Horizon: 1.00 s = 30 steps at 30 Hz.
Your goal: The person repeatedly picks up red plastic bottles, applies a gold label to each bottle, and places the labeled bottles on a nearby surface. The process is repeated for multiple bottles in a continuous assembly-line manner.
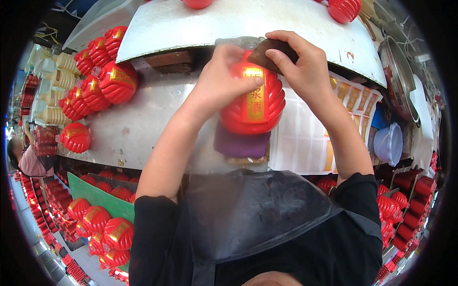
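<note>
A round red ribbed bottle (257, 122) lies in front of me, its neck pointing away, with a gold label (255, 107) along its upper side. My left hand (220, 76) grips it near the neck; the thumb rests on the label and the fingers are smeared by motion. In my right hand (298, 62) is a dark brown, flat, rounded piece (267, 53), pinched between thumb and fingers and held against the bottle's shoulder. What that piece is made of, I cannot tell. Under the bottle's base is a folded purple cloth (242, 143).
Sheets of gold labels (305, 138) lie right of the bottle. Several labelled red bottles (114, 81) stand at the left, near cream bottles (62, 78). A raised white board (267, 21) spans the far side. A white bucket (389, 144) is at right; another person (31, 159) is far left.
</note>
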### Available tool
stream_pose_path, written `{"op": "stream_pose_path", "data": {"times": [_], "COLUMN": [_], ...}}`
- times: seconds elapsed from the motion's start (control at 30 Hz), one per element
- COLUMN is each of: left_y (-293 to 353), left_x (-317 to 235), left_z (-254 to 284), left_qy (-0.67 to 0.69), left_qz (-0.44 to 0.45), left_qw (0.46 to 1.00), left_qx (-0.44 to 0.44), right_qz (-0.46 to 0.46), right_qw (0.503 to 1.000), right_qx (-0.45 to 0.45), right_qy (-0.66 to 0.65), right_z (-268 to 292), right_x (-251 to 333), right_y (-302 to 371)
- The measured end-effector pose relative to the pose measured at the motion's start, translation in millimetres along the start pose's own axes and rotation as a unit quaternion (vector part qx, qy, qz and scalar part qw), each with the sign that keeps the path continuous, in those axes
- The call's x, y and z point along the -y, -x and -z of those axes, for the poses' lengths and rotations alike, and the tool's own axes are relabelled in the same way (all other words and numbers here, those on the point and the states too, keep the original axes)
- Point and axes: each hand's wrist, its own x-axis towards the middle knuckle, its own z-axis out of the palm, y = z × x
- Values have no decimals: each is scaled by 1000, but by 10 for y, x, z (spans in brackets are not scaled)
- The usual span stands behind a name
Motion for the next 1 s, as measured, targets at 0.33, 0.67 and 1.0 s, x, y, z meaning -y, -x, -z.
{"op": "stream_pose_path", "data": {"times": [0.33, 0.67, 1.0], "left_y": [39, 146, 473], "left_x": [26, 40, 13], "left_z": [-53, -56, -109], "left_qy": [155, 154, 123], "left_qz": [16, -13, -107], "left_qw": [988, 987, 986], "left_qx": [-18, -46, -40], "right_qz": [282, 289, -1], "right_qw": [957, 956, 997], "right_qx": [65, -5, -71], "right_qy": [4, 56, 3], "right_z": [-6, -123, 116], "right_x": [395, 504, 540], "right_y": [986, 1086, 504]}}
